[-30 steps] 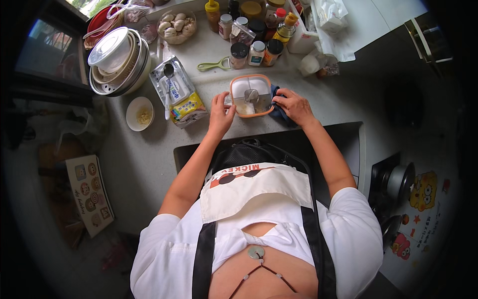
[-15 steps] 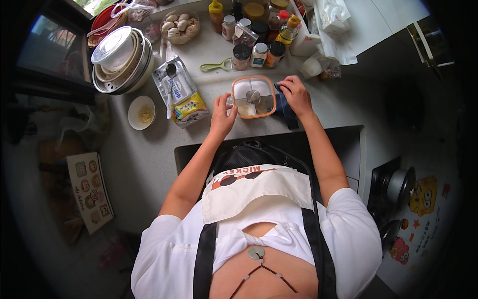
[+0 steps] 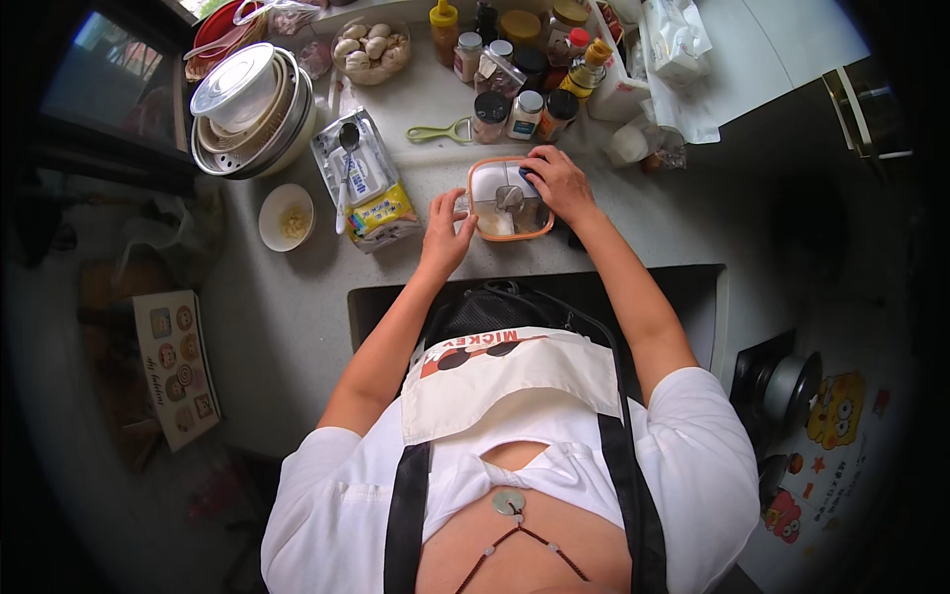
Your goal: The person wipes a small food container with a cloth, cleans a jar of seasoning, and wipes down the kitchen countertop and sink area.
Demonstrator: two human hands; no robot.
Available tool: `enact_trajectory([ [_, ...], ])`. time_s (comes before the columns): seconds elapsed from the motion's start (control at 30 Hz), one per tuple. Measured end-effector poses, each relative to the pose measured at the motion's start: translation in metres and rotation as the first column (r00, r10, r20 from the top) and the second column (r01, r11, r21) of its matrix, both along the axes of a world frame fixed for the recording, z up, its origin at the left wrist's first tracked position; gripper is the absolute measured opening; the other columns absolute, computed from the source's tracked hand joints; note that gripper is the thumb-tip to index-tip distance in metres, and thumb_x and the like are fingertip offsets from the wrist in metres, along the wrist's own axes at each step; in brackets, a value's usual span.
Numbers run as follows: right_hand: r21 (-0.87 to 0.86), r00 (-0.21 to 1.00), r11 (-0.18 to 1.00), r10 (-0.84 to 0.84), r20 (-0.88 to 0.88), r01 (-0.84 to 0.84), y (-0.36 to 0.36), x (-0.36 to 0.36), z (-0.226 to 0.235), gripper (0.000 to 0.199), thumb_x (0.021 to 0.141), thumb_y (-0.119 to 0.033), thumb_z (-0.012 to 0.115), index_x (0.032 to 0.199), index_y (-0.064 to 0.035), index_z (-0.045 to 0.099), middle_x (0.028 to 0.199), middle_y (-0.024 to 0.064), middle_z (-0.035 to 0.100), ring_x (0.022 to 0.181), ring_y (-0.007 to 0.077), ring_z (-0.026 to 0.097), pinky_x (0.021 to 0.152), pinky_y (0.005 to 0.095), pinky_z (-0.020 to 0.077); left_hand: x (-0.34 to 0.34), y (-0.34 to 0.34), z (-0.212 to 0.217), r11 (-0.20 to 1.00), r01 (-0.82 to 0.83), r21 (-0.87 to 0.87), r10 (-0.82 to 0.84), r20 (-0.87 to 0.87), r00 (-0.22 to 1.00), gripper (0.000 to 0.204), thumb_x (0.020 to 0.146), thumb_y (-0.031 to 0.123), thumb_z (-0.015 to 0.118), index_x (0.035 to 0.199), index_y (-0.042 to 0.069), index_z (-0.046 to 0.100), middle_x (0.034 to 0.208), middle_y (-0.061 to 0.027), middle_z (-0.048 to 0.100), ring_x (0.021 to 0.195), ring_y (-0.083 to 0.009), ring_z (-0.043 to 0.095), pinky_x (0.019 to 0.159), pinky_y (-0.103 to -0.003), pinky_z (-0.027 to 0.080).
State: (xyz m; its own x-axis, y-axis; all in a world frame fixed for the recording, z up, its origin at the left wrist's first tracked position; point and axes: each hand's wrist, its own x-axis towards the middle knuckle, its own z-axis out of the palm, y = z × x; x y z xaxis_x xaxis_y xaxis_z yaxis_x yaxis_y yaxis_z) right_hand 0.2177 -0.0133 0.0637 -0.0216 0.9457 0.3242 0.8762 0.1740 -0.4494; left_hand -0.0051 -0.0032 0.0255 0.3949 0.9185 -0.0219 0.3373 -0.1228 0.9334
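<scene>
A square clear container with an orange rim (image 3: 473, 203) stands on the grey counter (image 3: 297, 297) in front of me, holding white powder and a small scoop (image 3: 510, 197). My left hand (image 3: 445, 235) grips its near left corner. My right hand (image 3: 560, 184) lies curled over its far right rim, and a small blue piece shows under the fingertips. My white shirt and black apron fill the lower half of the view.
Left of the container lie food packets with a spoon (image 3: 368, 181), a small white dish (image 3: 285, 216) and stacked bowls (image 3: 252, 111). A green peeler (image 3: 441, 131), spice jars (image 3: 520, 94) and a bowl of pale round pieces (image 3: 371, 47) stand behind. A dark recessed surface (image 3: 683, 297) is below me.
My right hand has moved from the container's right side up onto its far rim. My left hand has stayed at the left side of the container.
</scene>
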Motion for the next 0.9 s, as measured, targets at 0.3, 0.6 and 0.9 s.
enact_trajectory([
  [0.3, -0.016, 0.985, 0.999, 0.036, -0.169, -0.04, -0.07, 0.009, -0.004, 0.014, 0.072, -0.007, 0.06, 0.086, -0.0111, 0.06, 0.091, 0.0046, 0.055, 0.082, 0.0253, 0.057, 0.068, 0.0327, 0.0471, -0.001, 0.002, -0.003, 1.0, -0.008, -0.014, 0.007, -0.014, 1.0, 0.042, 0.078, 0.014, 0.058, 0.117, 0.011, 0.042, 0.115, -0.0115, 0.041, 0.085, -0.0199, 0.059, 0.072, -0.033, 0.046],
  [0.6, -0.163, 0.578, 0.95, -0.292, -0.762, 0.265, -0.06, 0.055, -0.016, 0.047, 0.07, -0.008, 0.064, 0.113, -0.0046, 0.047, 0.105, 0.0118, 0.053, 0.094, 0.0235, 0.055, 0.082, 0.033, 0.0432, 0.0, 0.009, -0.006, 0.997, 0.029, 0.074, -0.026, -0.041, 0.999, 0.044, 0.076, 0.014, 0.06, 0.116, 0.008, 0.042, 0.111, -0.0135, 0.043, 0.069, -0.0185, 0.057, 0.068, -0.031, 0.047],
  [0.9, -0.236, 0.877, 0.955, -0.264, -0.402, 0.18, -0.065, 0.06, -0.074, 0.042, 0.073, -0.009, 0.06, 0.114, -0.0034, 0.051, 0.112, 0.0119, 0.053, 0.099, 0.0229, 0.052, 0.085, 0.0307, 0.0406, 0.004, 0.005, -0.013, 0.997, 0.011, 0.07, -0.013, 0.039, 0.999, 0.048, 0.076, 0.007, 0.058, 0.12, 0.006, 0.038, 0.115, -0.0145, 0.037, 0.079, -0.021, 0.056, 0.067, -0.026, 0.05],
])
